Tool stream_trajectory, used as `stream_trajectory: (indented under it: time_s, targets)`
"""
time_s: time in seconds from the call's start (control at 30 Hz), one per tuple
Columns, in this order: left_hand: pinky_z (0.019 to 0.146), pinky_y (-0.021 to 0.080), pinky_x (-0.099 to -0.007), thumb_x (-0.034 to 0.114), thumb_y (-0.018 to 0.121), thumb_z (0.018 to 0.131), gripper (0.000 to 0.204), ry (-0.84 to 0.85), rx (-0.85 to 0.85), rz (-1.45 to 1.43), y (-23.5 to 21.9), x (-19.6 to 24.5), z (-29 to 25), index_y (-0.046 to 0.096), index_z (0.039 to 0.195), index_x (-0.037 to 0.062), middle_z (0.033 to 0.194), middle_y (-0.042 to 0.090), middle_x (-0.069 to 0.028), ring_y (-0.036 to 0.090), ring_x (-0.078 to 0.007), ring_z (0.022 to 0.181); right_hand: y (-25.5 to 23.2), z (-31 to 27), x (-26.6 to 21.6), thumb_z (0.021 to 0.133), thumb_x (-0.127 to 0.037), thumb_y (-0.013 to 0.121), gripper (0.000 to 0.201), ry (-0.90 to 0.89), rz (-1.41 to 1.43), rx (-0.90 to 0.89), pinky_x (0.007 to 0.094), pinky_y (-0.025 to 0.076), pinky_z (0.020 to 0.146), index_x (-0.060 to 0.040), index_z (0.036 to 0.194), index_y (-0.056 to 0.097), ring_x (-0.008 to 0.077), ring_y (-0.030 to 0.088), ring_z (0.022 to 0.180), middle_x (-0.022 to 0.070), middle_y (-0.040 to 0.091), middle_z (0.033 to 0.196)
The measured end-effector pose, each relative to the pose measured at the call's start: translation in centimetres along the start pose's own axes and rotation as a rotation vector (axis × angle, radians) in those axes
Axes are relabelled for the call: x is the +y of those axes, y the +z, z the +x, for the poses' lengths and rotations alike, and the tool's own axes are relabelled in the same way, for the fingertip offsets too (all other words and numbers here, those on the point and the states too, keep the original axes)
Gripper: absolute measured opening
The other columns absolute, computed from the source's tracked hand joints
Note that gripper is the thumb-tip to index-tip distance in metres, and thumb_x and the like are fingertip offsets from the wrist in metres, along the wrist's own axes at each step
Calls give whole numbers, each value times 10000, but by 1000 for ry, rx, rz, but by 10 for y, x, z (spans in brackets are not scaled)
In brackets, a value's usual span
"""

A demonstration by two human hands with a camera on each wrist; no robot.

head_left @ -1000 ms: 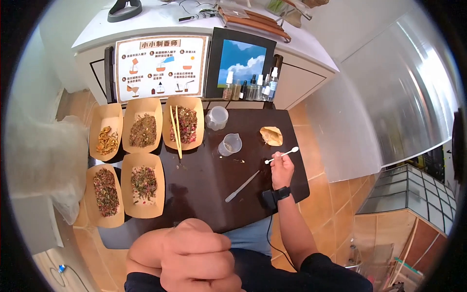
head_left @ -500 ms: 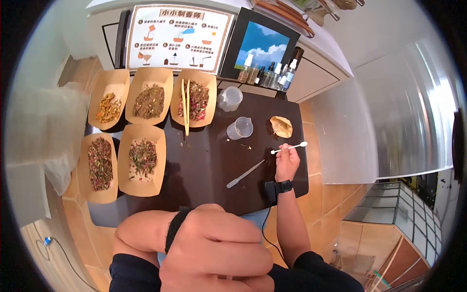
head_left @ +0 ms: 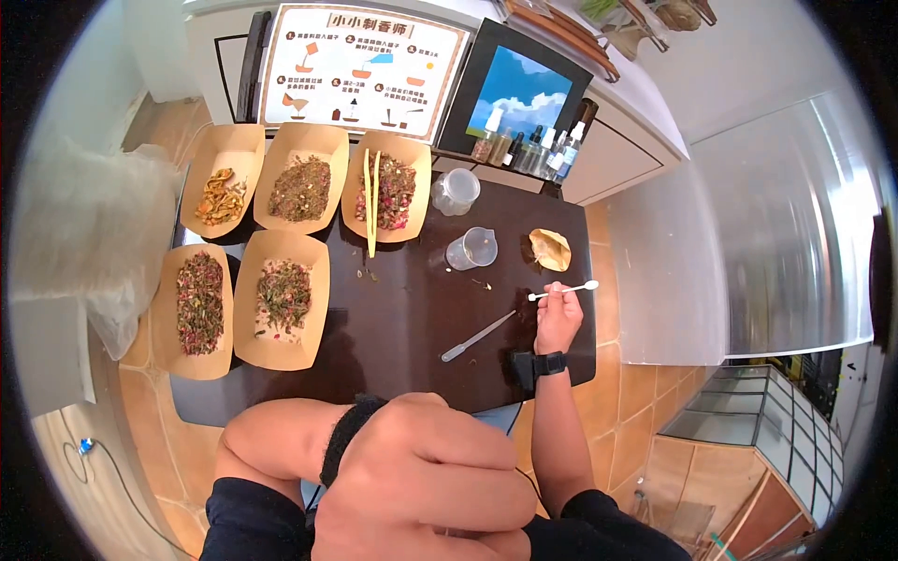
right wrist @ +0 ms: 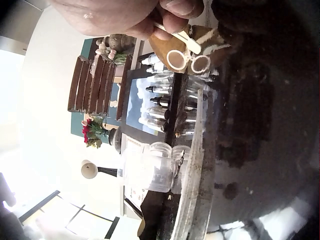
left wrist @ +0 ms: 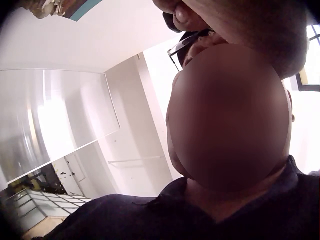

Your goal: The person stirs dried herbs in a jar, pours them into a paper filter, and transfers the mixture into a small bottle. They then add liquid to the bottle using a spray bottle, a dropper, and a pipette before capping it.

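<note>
My right hand (head_left: 559,325) rests over the right side of the dark table (head_left: 402,318) and pinches a thin white spoon (head_left: 572,288). In the right wrist view the white spoon (right wrist: 176,34) sticks out between finger and thumb. Just beyond that hand lies a brown crumpled filter paper (head_left: 550,251). A clear plastic dropper (head_left: 479,337) lies to its left. My left hand (head_left: 435,467) is raised close to the head camera, fingers curled. The left wrist view shows it by the glasses (left wrist: 187,42); I cannot tell whether it holds anything.
Two clear measuring cups, the nearer cup (head_left: 472,248) and the farther cup (head_left: 456,192), stand mid-table. Several paper trays (head_left: 281,348) of dried plants fill the left; yellow tongs (head_left: 372,206) lie across one. Behind stand a printed card (head_left: 363,70) and several small bottles (head_left: 533,150).
The head view has tilted and shifted, so the table sits higher in it. My left hand shows further right and larger. The right hand keeps its pinch on the white spoon.
</note>
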State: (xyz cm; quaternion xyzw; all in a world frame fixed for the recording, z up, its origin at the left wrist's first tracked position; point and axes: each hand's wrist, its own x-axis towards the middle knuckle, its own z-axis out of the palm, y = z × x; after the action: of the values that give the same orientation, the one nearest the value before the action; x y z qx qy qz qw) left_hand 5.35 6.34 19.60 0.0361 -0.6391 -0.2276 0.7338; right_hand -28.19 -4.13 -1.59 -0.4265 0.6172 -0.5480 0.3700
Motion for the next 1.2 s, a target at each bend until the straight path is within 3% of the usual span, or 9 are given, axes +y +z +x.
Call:
stream_trajectory:
  time_s: [0.53,0.6,0.7,0.73,0.8,0.83,0.93,1.17,1.2]
  targets:
    - [575,463,-372,150,775,739,216,18,-148,-143,-2,5,2,608,705,17,698,550,-96,564,-291,644,-1,2,4,1058,-276,617,239,-19,-8,9,195,320,462,-55,969,633,32,435,519,-29,550,672]
    - [599,474,-384,95,741,761,172,-351,444,-4,35,33,14,607,682,20,687,572,-97,556,-281,618,0,0,2,1057,-265,619,236,-13,-11,15,200,324,479,-47,969,635,31,439,539,-29,550,681]
    - [608,476,-398,15,690,774,61,-323,776,52,66,32,33,666,814,54,680,586,-86,541,-262,586,-2,2,4,1056,-247,621,226,-9,15,9,203,329,501,-40,968,636,29,445,566,-30,546,691]
    - [608,476,-398,15,690,774,61,-320,772,52,57,26,31,666,814,54,680,586,-86,541,-262,586,-1,3,5,1056,-240,621,219,-6,49,-2,203,330,507,-41,966,636,29,448,574,-32,542,692]
    - [594,470,-421,-28,657,783,283,122,180,-62,31,-4,17,678,1022,121,670,572,-79,529,-256,564,-2,2,5,1056,-234,621,213,-1,47,-4,202,331,510,-41,966,636,28,449,579,-34,538,693]
    - [497,419,-380,-53,626,798,468,367,343,-60,46,-28,17,644,1195,193,668,564,-70,485,-223,519,-3,2,4,1056,-228,620,208,3,41,-8,201,331,512,-41,966,635,28,450,584,-36,535,693]
    - [410,335,-321,-67,602,807,462,151,61,-175,27,-12,15,657,1181,198,669,556,-71,424,-187,468,-2,2,4,1056,-229,621,210,-7,34,-1,200,325,508,-41,964,636,24,447,582,-35,540,695]
    - [388,318,-305,-55,605,805,427,188,121,-214,27,-13,5,676,1154,181,697,565,-92,408,-172,458,0,4,9,1053,-247,624,198,-21,32,47,185,328,494,-61,986,631,25,453,555,-35,557,701]
    - [383,338,-291,-57,654,647,285,-51,-28,-219,11,-5,8,603,884,92,660,515,-68,444,-168,468,-3,5,10,1053,-243,623,192,-13,43,14,186,332,491,-65,983,636,25,455,552,-36,563,701]
